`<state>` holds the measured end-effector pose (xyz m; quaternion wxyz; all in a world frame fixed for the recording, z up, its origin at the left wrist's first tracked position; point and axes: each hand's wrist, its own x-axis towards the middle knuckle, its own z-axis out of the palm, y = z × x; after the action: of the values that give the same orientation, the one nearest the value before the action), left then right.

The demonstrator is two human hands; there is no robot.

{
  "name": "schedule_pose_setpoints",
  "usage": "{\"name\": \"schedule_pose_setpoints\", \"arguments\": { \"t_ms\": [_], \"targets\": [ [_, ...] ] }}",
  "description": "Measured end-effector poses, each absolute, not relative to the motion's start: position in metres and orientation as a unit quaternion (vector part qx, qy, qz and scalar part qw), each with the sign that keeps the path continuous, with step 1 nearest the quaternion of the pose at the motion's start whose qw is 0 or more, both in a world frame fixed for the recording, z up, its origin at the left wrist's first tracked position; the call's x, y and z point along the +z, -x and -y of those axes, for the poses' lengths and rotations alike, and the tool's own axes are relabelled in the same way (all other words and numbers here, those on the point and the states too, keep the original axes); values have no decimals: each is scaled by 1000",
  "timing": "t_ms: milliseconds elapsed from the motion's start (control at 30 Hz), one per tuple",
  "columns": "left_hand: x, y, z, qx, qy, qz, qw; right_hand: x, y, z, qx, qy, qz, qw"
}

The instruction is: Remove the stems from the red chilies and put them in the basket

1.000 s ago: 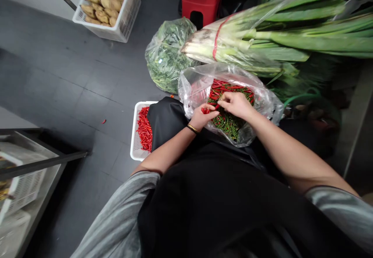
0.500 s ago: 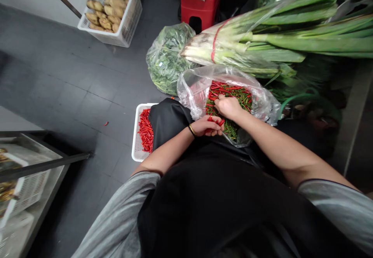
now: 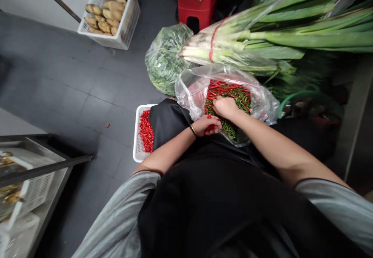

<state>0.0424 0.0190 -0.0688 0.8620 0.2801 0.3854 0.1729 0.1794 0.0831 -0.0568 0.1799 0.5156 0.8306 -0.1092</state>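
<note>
A clear plastic bag (image 3: 264,104) lies open across my lap, full of red chili peppers (image 3: 227,87) with green stems. My left hand (image 3: 205,126), a band on its wrist, is curled around a few red chilies at the bag's near left edge. Just above it, my right hand (image 3: 225,106) is closed over the chilies inside the bag, knuckles up. Its fingertips are hidden, so what they pinch cannot be made out. Left of my knee, a white basket (image 3: 136,149) on the floor holds loose red chilies (image 3: 146,131), apparently stemless.
Beyond the bag lie bundled leeks (image 3: 215,42) and a bag of leafy greens (image 3: 167,58). A red stool (image 3: 198,9) and a white crate (image 3: 128,28) of tubers stand farther off. A metal rack (image 3: 55,161) is at left, a green-rimmed basket (image 3: 281,108) at right. One chili (image 3: 107,125) lies on the floor.
My left fingers have curled in more, and the chilies at their tips now sit deeper in the hand. My right hand stays over the chilies. The view has shifted slightly.
</note>
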Motion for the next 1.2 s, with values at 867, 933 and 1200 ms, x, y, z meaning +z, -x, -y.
{"name": "schedule_pose_setpoints", "arguments": {
  "t_ms": [867, 933, 1200],
  "targets": [
    [-57, -50, -10, 174, -314, -441, 823, -24, -216, -15, -255, -522, -813, -35],
    [-61, -52, -11, 171, -266, -451, 834, -19, -212, -16, -140, -549, -823, 36],
    [-72, -45, -23, 302, -189, -435, 827, -49, -182, -93, -57, -513, -850, 103]
  ]
}}
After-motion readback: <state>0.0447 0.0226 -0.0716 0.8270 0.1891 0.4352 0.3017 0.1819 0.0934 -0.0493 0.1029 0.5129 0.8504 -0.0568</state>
